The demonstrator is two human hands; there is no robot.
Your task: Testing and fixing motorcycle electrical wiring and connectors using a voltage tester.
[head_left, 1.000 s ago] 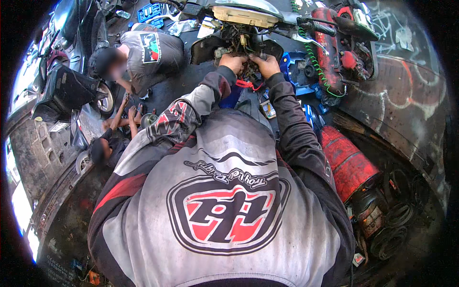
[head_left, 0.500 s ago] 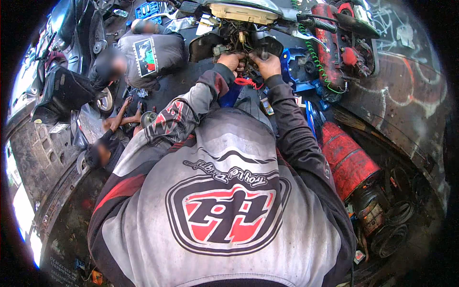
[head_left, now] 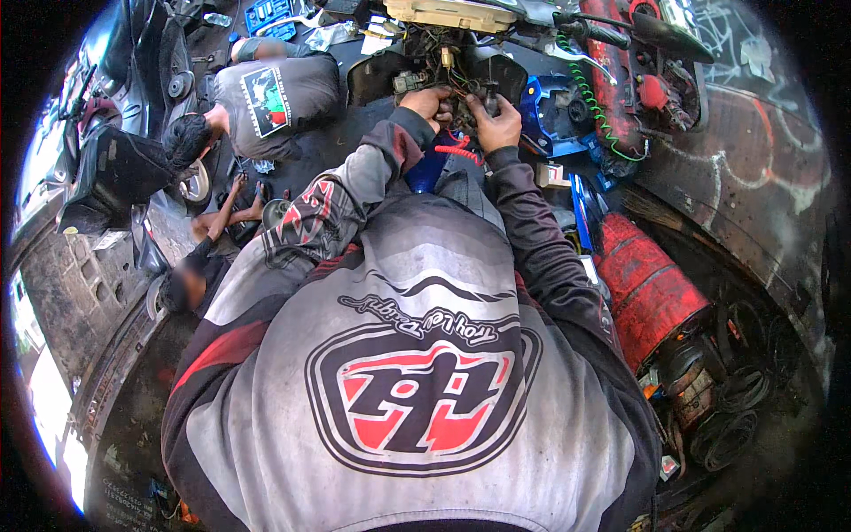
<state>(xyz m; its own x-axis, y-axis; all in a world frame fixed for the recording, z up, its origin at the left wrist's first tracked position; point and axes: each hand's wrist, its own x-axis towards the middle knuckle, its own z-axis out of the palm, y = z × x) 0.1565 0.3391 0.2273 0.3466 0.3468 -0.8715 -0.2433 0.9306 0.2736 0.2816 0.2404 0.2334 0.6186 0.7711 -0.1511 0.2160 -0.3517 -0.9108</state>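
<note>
At the stripped front of a motorbike, my left hand (head_left: 429,107) has its fingers closed in a pinch on thin wires (head_left: 452,84). Beside it, my right hand (head_left: 496,126) is curled around a dark, stick-like thing (head_left: 491,96) pointing upward; its kind is unclear. Both sets of fingertips are close together, and the wire ends between them are too small to make out. A red coiled cord (head_left: 459,152) hangs just below my hands. To the left of the wires is a grey connector block (head_left: 409,82).
Another person in a grey shirt (head_left: 306,97) crouches at left, with a second person (head_left: 188,282) lower down. To the right are blue plastic panels (head_left: 548,111), a green coiled hose (head_left: 592,106), a red compressor tank (head_left: 612,89) and a red drum (head_left: 647,288).
My right hand has shifted slightly down and right, its thumb and finger wider around the dark thing. The grey-shirted person's head has turned downward. The view has shifted slightly.
</note>
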